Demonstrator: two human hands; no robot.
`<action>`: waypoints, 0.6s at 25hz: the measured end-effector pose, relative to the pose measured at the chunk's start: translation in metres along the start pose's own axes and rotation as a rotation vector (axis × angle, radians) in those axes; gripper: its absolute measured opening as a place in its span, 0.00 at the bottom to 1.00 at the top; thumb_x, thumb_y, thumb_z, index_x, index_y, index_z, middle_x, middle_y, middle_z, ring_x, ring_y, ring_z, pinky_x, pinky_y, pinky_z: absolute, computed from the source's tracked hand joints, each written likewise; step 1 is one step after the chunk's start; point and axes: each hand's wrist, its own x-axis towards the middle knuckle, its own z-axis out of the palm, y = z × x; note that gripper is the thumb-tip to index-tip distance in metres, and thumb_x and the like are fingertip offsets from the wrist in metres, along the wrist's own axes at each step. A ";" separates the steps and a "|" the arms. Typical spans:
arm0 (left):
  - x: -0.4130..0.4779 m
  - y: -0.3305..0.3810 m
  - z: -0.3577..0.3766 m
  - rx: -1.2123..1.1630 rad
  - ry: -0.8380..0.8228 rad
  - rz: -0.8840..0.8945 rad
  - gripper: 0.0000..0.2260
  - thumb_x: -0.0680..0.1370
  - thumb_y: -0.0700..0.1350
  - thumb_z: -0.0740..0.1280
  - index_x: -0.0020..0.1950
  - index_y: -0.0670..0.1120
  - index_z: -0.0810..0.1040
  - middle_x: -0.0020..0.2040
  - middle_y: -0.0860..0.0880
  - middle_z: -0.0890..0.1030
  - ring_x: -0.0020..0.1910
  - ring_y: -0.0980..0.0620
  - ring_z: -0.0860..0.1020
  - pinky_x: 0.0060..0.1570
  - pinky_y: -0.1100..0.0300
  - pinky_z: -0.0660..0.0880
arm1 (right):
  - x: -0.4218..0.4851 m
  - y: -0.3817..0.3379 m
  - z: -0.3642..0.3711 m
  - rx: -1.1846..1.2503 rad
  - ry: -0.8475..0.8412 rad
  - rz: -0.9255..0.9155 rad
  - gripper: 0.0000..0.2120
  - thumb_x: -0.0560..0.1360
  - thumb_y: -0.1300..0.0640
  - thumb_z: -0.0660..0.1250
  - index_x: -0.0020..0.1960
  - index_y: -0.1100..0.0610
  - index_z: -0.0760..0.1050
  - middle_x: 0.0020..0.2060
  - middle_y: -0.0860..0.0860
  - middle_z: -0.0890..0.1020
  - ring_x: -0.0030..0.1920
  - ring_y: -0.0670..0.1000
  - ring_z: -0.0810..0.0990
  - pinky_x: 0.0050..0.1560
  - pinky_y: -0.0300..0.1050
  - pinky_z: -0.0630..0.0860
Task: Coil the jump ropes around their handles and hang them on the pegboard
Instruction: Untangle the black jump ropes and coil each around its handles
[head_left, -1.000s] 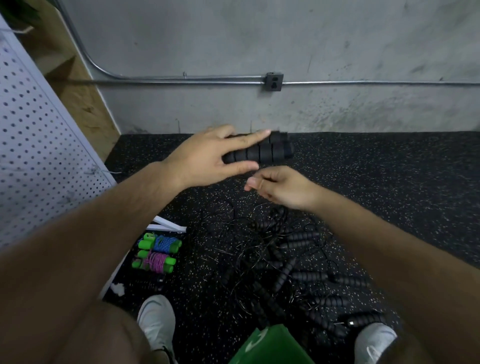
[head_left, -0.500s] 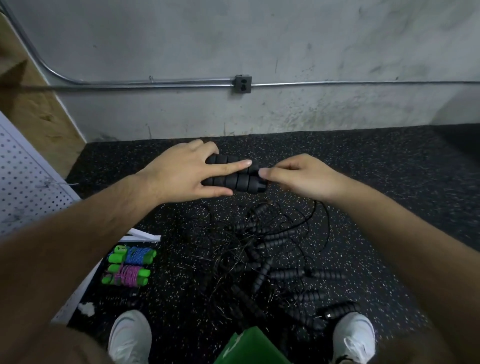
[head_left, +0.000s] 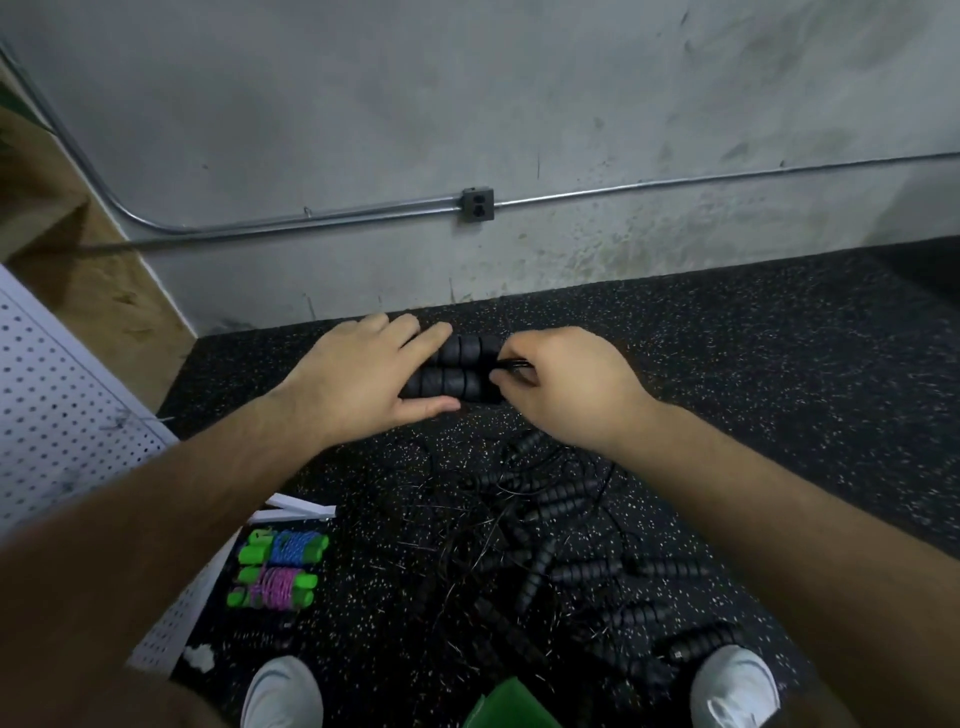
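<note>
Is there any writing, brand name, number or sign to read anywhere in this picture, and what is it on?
No readable text anywhere.
Green object at the bottom edge: a pale mark shows on it, cut off and too blurred to read.
Black handles held by the left hand and right hand: no label visible.
Wall outlet: no marking visible.
Green-handled coiled ropes, white pegboard, white shoes: no print visible.

My left hand (head_left: 366, 376) covers the left ends of the paired black handles (head_left: 457, 370), and my right hand (head_left: 566, 384) hides their right ends and most of the cord (head_left: 511, 364) pinched there. In the tangled pile (head_left: 545, 540) on the floor I can't trace which cord joins which handle. The pegboard (head_left: 57, 415) runs off the left edge; the green object (head_left: 511, 709) is cut by the bottom edge.
</note>
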 end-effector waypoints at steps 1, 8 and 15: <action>-0.002 0.000 0.002 -0.013 0.001 -0.001 0.38 0.77 0.73 0.52 0.74 0.47 0.69 0.53 0.47 0.79 0.48 0.45 0.79 0.44 0.51 0.77 | -0.002 0.000 -0.004 -0.025 -0.036 -0.025 0.08 0.79 0.49 0.64 0.53 0.51 0.79 0.41 0.47 0.82 0.41 0.51 0.80 0.38 0.45 0.74; -0.019 0.015 0.032 -0.200 -0.016 0.098 0.35 0.76 0.73 0.55 0.71 0.50 0.73 0.52 0.50 0.78 0.47 0.47 0.76 0.47 0.50 0.77 | -0.008 0.022 -0.018 -0.076 -0.169 -0.083 0.07 0.81 0.47 0.64 0.52 0.47 0.81 0.44 0.40 0.81 0.46 0.44 0.78 0.47 0.46 0.77; -0.023 0.046 0.012 -0.583 0.120 0.074 0.33 0.76 0.70 0.63 0.72 0.49 0.72 0.53 0.52 0.77 0.49 0.51 0.74 0.53 0.51 0.76 | -0.002 0.050 0.003 0.859 -0.194 0.186 0.07 0.76 0.57 0.71 0.52 0.55 0.84 0.42 0.47 0.86 0.45 0.48 0.83 0.51 0.41 0.79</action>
